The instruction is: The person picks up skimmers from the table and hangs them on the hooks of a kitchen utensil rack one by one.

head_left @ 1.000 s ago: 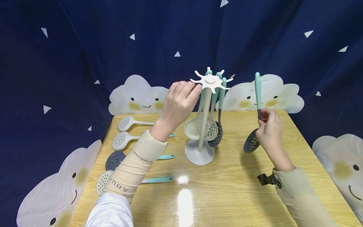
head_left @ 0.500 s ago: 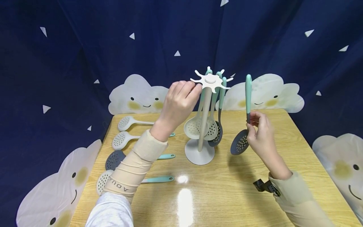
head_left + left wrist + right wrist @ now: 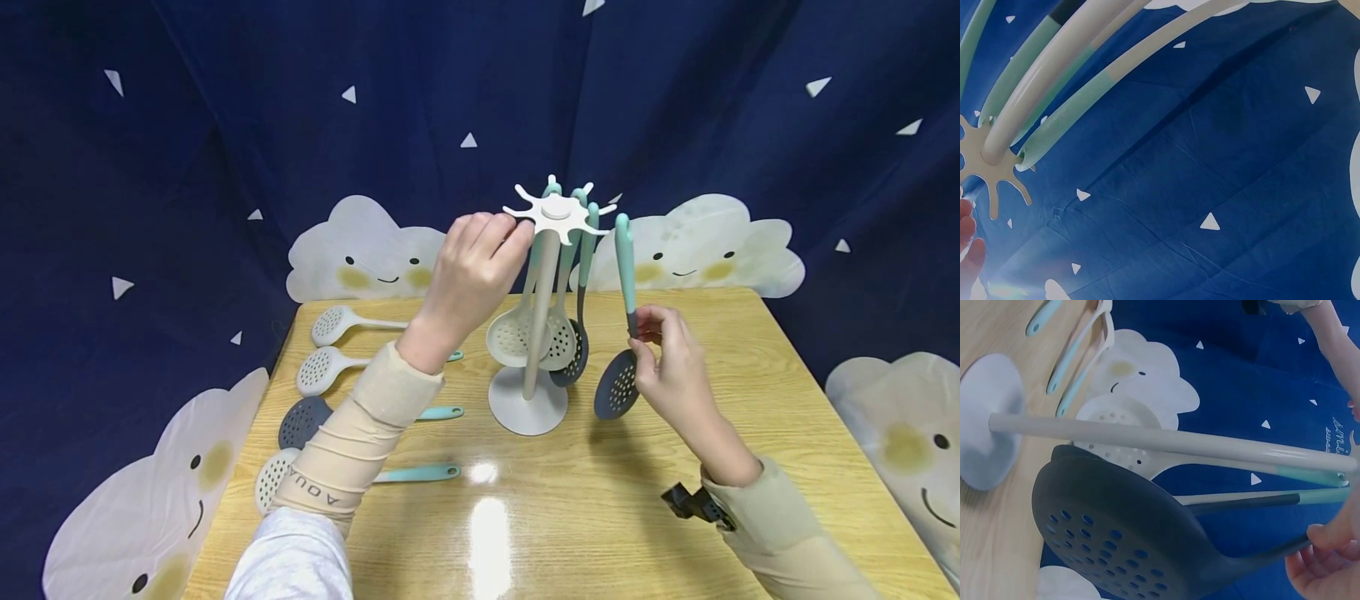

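Note:
My right hand pinches a dark skimmer at the lower end of its mint handle. It hangs upright just right of the utensil stand, its handle top near the hook crown. In the right wrist view its perforated bowl overlaps part of the stand's pole. My left hand grips the left side of the white hook crown with curled fingers. Two pale perforated utensils, including a skimmer, and a dark skimmer hang from the crown's back and right hooks.
Several perforated utensils lie in a column at the table's left: white skimmers and a dark one, handles pointing right. The stand's round base sits on the wooden table. A dark blue curtain rises behind.
My right hand has carried the dark skimmer leftward toward the stand, and slightly lower. The left hand has stayed at the hook crown.

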Motion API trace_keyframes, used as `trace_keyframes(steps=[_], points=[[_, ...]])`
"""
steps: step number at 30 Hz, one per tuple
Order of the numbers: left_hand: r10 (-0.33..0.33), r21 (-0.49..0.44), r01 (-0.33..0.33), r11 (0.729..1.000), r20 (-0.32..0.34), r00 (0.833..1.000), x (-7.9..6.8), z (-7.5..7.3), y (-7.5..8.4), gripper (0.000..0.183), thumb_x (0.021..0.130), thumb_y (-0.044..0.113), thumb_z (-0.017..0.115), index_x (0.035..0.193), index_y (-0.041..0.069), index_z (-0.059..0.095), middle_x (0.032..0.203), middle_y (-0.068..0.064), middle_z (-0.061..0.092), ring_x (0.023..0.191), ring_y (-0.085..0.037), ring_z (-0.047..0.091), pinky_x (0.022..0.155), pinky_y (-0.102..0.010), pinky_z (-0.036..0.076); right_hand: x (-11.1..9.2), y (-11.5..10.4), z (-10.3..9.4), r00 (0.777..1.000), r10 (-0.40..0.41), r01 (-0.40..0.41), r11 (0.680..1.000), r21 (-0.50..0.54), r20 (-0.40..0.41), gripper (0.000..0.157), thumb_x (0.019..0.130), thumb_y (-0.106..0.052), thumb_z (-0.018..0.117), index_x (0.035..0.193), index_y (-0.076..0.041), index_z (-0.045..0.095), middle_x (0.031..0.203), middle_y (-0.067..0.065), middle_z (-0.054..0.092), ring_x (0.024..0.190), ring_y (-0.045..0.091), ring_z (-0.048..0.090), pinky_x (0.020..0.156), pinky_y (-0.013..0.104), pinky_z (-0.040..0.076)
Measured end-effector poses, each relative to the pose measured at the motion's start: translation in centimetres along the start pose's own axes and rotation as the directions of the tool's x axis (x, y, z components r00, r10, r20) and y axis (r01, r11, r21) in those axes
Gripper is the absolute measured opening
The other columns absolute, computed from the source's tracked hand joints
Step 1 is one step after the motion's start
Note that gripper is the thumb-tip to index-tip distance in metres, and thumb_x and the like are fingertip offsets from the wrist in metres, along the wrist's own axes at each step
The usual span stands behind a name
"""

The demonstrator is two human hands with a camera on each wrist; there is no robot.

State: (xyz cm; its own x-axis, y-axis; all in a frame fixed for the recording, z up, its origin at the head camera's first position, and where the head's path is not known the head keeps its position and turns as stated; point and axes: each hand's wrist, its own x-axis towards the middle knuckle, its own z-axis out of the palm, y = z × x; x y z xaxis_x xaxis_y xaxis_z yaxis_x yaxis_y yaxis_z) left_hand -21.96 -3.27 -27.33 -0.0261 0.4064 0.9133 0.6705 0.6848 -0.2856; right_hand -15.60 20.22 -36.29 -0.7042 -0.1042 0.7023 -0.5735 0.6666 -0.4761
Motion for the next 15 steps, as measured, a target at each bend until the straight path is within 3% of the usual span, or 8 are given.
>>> trace_keyframes(steps=[15], points=[[-0.001, -0.003, 0.001, 1.0, -0.005, 1.0, -0.01, 0.03, -0.01, 0.005, 0.088, 0.003, 0.055, 0.089, 0.002, 0.06, 0.081, -0.008, 0.057, 0.072, -0.024, 0.051, 0.069, -0.032, 0.044, -0.25, -0.48, 0.5, 1.0, -0.013, 0.013, 1.0, 0.011, 0.009, 0.036, 0.071, 0.026, 0.057, 0.104, 0.015, 0.047, 0.094, 0.022, 0.052, 0.082, 0.028, 0.055, 0.078, 0.01, 0.042]])
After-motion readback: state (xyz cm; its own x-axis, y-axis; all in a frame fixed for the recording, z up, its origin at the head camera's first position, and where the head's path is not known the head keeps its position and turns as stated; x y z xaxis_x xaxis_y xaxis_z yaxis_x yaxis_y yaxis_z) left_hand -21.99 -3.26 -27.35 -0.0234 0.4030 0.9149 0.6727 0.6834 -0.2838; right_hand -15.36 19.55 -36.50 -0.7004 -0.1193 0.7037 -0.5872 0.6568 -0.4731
